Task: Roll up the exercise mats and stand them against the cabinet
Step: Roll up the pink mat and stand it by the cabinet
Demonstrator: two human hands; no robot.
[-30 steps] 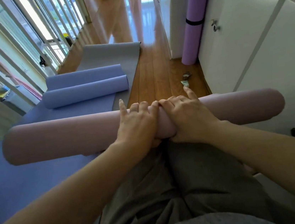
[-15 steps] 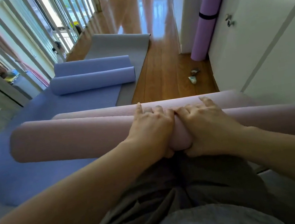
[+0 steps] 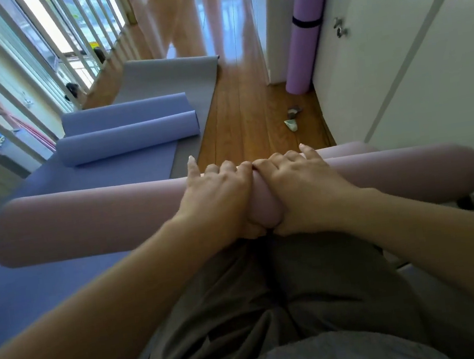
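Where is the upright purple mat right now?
Head view, upper right: the purple mat stands on the wooden floor, in the corner beside the white cabinet.

Matt foam pink mat roll (image 3: 86, 224); glossy wood floor (image 3: 245, 112); smooth white cabinet (image 3: 395, 70).

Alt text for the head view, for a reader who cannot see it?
The left hand and right hand grip the middle of a rolled pink mat. Beyond, a partly rolled blue mat and a flat grey mat lie on the wooden floor; a purple mat stands rolled beside the white cabinet.
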